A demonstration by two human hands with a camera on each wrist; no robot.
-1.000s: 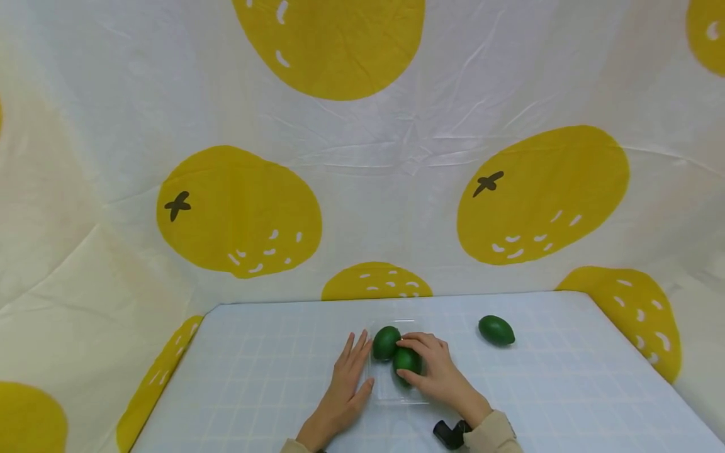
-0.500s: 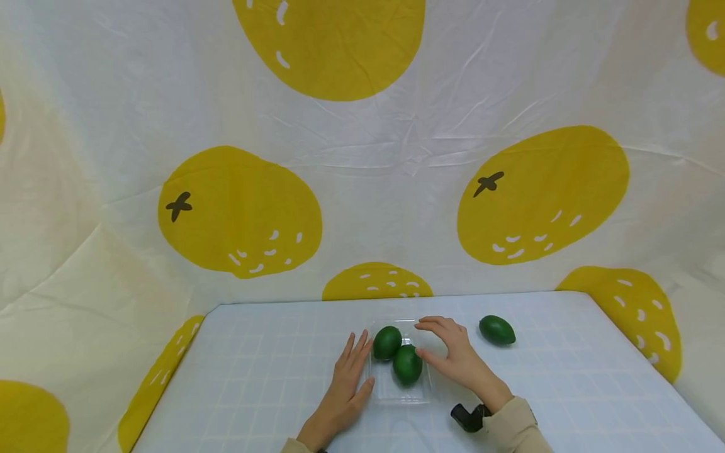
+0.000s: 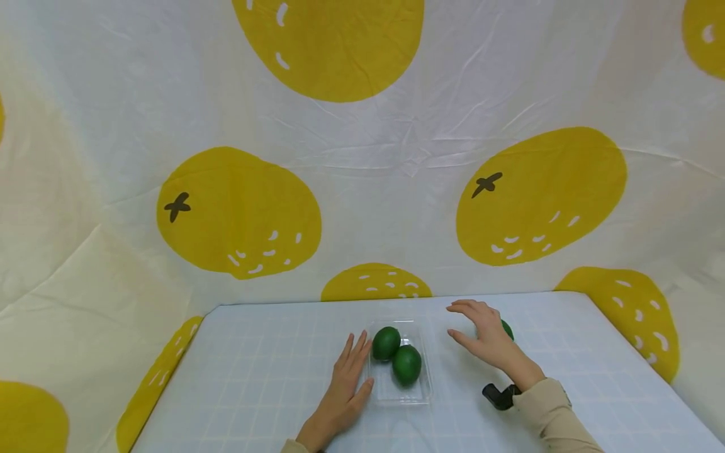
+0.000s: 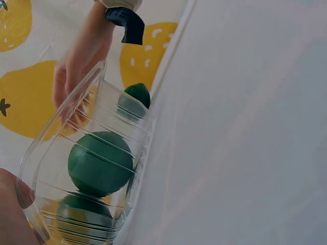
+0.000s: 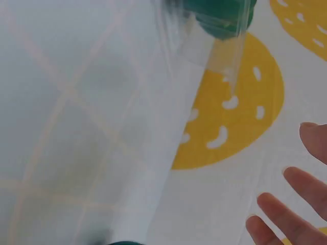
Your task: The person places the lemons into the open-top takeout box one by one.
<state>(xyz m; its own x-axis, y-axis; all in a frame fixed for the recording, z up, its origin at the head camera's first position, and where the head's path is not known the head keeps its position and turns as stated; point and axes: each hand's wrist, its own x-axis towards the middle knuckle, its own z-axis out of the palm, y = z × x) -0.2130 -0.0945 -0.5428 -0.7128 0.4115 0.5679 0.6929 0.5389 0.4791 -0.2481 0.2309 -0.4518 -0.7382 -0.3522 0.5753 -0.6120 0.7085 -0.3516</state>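
Two dark green limes lie in a clear plastic box (image 3: 427, 393): one lime (image 3: 386, 343) at its far left, the other lime (image 3: 407, 365) nearer its middle. My left hand (image 3: 343, 384) rests along the box's left side, its fingers straight against the wall. Over the table to the right of the box, my right hand (image 3: 488, 335) holds nothing, fingers and thumb spread apart. Behind it, a third lime (image 3: 506, 329) on the table is mostly hidden in the head view; in the left wrist view this lime (image 4: 137, 96) shows beyond the box.
A pale checked cloth covers the table (image 3: 272, 358). At its far edge rises a white curtain (image 3: 391, 214) printed with big yellow fruit. A black wrist camera mount (image 3: 501, 397) sticks out from the right wrist, low over the table.
My right hand has let go of the nearer lime in the box and moved right, up to the third lime. The left hand and the box have stayed in place.
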